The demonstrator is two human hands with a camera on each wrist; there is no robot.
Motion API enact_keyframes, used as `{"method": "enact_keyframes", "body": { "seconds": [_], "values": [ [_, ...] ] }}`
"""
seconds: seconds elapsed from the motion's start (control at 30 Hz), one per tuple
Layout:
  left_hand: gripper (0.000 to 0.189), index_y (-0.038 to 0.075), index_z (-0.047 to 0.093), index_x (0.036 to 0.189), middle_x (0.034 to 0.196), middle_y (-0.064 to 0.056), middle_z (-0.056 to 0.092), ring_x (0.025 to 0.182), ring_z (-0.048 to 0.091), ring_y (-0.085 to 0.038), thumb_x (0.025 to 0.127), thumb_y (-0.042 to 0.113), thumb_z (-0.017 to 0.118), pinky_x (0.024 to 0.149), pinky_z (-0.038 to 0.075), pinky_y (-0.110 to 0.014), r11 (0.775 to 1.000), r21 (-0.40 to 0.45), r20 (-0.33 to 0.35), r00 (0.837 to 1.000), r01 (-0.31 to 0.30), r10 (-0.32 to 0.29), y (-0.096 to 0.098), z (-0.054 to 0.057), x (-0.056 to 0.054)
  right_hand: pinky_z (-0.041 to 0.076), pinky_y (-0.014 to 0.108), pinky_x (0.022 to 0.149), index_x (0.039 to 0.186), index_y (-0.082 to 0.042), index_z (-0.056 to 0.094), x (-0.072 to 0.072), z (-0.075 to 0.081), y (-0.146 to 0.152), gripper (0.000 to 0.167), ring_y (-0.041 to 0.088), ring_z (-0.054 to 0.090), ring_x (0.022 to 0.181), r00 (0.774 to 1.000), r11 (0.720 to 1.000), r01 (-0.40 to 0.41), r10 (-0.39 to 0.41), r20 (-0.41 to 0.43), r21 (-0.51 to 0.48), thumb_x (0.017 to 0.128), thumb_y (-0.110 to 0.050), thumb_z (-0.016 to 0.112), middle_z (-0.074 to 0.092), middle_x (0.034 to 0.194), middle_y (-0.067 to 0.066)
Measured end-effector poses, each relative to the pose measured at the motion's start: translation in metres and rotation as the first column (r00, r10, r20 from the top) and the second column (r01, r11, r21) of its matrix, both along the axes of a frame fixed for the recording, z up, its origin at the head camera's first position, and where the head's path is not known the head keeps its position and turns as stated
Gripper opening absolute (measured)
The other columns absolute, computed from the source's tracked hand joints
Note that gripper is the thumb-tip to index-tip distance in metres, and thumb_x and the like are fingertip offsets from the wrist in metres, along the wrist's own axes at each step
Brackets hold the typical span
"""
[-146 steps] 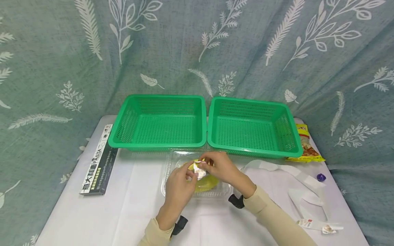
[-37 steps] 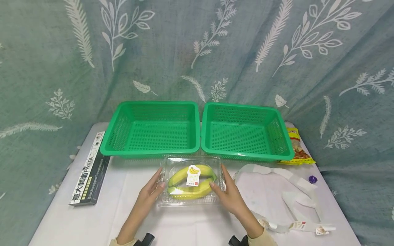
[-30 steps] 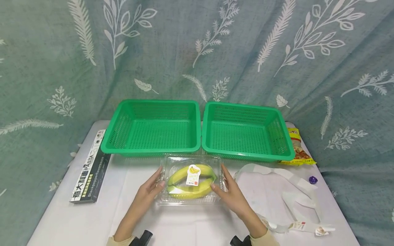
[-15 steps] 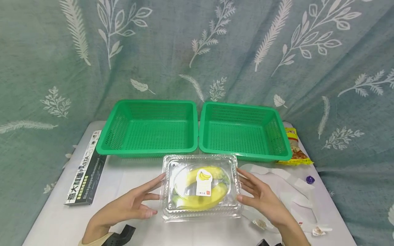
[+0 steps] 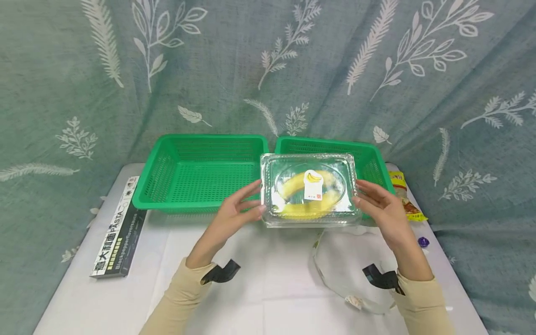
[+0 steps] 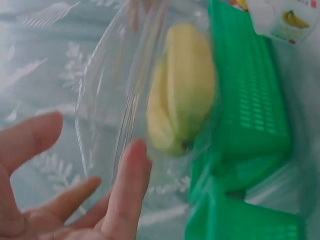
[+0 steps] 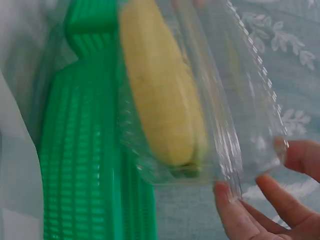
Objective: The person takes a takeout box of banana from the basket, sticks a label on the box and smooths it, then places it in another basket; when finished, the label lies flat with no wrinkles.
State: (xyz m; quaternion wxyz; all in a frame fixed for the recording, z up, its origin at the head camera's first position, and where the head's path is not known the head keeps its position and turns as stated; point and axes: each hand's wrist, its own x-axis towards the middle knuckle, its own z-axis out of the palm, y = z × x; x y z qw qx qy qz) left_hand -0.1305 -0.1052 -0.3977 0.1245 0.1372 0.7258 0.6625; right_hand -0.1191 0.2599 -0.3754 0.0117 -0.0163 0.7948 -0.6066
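A clear plastic clamshell box (image 5: 268,216) is held up level in front of and over the right green basket. Yellow bananas (image 6: 190,80) lie inside, greenish at the tips, and a white banana label (image 5: 313,188) sits on the lid. My left hand (image 5: 228,214) holds its left end, thumb at the rim and fingers spread along the side. At the other end my right hand (image 5: 387,211) grips it, thumb in front and fingers behind. In the right wrist view, the right thumb (image 7: 232,215) meets the box's rim.
Two green baskets (image 5: 201,205) stand side by side at the back; the box partly covers the right one. A pasta box (image 5: 117,232) lies at left. Right, there are a yellow food bag (image 5: 412,211), a purple ball (image 5: 423,242) and a curled label strip (image 5: 331,284).
The hands left the label on the lid, then took the box by its ends. It has risen off the table, moving right and away toward the right basket.
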Motion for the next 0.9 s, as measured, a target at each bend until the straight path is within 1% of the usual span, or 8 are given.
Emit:
{"method": "enact_keyframes", "body": {
  "seconds": [0.2, 0.37, 0.53, 0.57, 0.7, 0.8, 0.83, 0.9],
  "values": [
    [0.065, 0.02, 0.041, 0.154, 0.16, -0.009, 0.041, 0.14, 0.05, -0.035, 0.096, 0.025, 0.068, 0.104, 0.052, -0.052, 0.986, -0.13, -0.1, 0.991, -0.102, 0.089, 0.043, 0.011, -0.043, 0.048, 0.028, 0.103, 0.152, -0.015, 0.044, -0.029, 0.001, 0.013, 0.06, 0.014, 0.052, 0.132, 0.994, 0.988, 0.103, -0.106, 0.028, 0.113, 0.099, -0.037, 0.062, 0.047, 0.153, 0.009],
    [0.067, 0.015, 0.037, 0.156, 0.163, -0.011, 0.035, 0.14, 0.05, -0.038, 0.097, 0.025, 0.065, 0.1, 0.055, -0.052, 0.95, -0.285, -0.129, 0.987, -0.127, 0.093, 0.075, 0.005, -0.074, 0.04, 0.053, 0.116, 0.153, -0.011, 0.041, -0.055, -0.009, 0.016, 0.059, 0.035, 0.04, 0.146, 0.986, 0.972, 0.155, -0.163, 0.034, 0.177, 0.102, -0.035, 0.057, 0.042, 0.158, 0.017],
    [0.068, 0.009, 0.03, 0.158, 0.161, -0.015, 0.038, 0.14, 0.049, -0.039, 0.099, 0.021, 0.061, 0.106, 0.051, -0.052, 0.902, -0.402, -0.11, 0.986, -0.157, 0.123, 0.096, -0.011, -0.093, 0.037, 0.056, 0.118, 0.152, -0.006, 0.041, -0.081, -0.027, 0.016, 0.053, 0.041, 0.038, 0.147, 0.982, 0.958, 0.173, -0.187, 0.04, 0.228, 0.103, -0.023, 0.053, 0.042, 0.157, 0.023],
    [0.068, 0.008, 0.029, 0.158, 0.16, -0.016, 0.04, 0.13, 0.058, -0.036, 0.099, 0.021, 0.06, 0.104, 0.052, -0.051, 0.891, -0.426, -0.106, 0.986, -0.16, 0.126, 0.1, -0.013, -0.096, 0.037, 0.056, 0.118, 0.152, -0.005, 0.04, -0.085, -0.03, 0.016, 0.052, 0.042, 0.038, 0.147, 0.982, 0.955, 0.165, -0.182, 0.047, 0.246, 0.104, -0.022, 0.052, 0.041, 0.156, 0.024],
    [0.071, 0.002, 0.021, 0.159, 0.164, -0.017, 0.031, 0.141, 0.047, -0.035, 0.101, 0.023, 0.056, 0.117, 0.041, -0.051, 0.863, -0.492, -0.053, 0.993, -0.12, 0.107, 0.111, -0.02, -0.105, 0.037, 0.058, 0.116, 0.153, -0.003, 0.037, -0.098, -0.041, 0.02, 0.051, 0.044, 0.037, 0.146, 0.979, 0.946, 0.139, -0.175, 0.103, 0.293, 0.105, -0.018, 0.047, 0.039, 0.156, 0.027],
    [0.075, -0.002, 0.013, 0.16, 0.165, -0.021, 0.026, 0.122, 0.06, -0.033, 0.102, 0.023, 0.053, 0.111, 0.046, -0.048, 0.843, -0.535, 0.009, 0.998, -0.052, 0.067, 0.119, -0.022, -0.109, 0.037, 0.059, 0.116, 0.154, -0.001, 0.033, -0.104, -0.048, 0.023, 0.052, 0.044, 0.036, 0.146, 0.971, 0.942, 0.12, -0.176, 0.16, 0.313, 0.106, -0.018, 0.043, 0.036, 0.157, 0.028],
    [0.076, -0.002, 0.012, 0.16, 0.164, -0.022, 0.028, 0.104, 0.064, -0.029, 0.101, 0.023, 0.053, 0.102, 0.052, -0.045, 0.832, -0.553, 0.022, 0.998, -0.035, 0.057, 0.121, -0.023, -0.111, 0.037, 0.059, 0.117, 0.154, -0.001, 0.032, -0.106, -0.051, 0.023, 0.051, 0.044, 0.036, 0.146, 0.968, 0.941, 0.114, -0.177, 0.176, 0.318, 0.106, -0.017, 0.042, 0.035, 0.158, 0.029],
    [0.075, -0.003, 0.011, 0.159, 0.162, -0.024, 0.031, 0.071, 0.055, -0.02, 0.101, 0.021, 0.052, 0.078, 0.055, -0.037, 0.815, -0.58, 0.05, 0.998, -0.006, 0.042, 0.125, -0.025, -0.113, 0.036, 0.058, 0.117, 0.154, 0.001, 0.029, -0.108, -0.055, 0.024, 0.051, 0.045, 0.035, 0.147, 0.962, 0.938, 0.104, -0.179, 0.205, 0.332, 0.107, -0.016, 0.04, 0.033, 0.158, 0.03]
  ]
}}
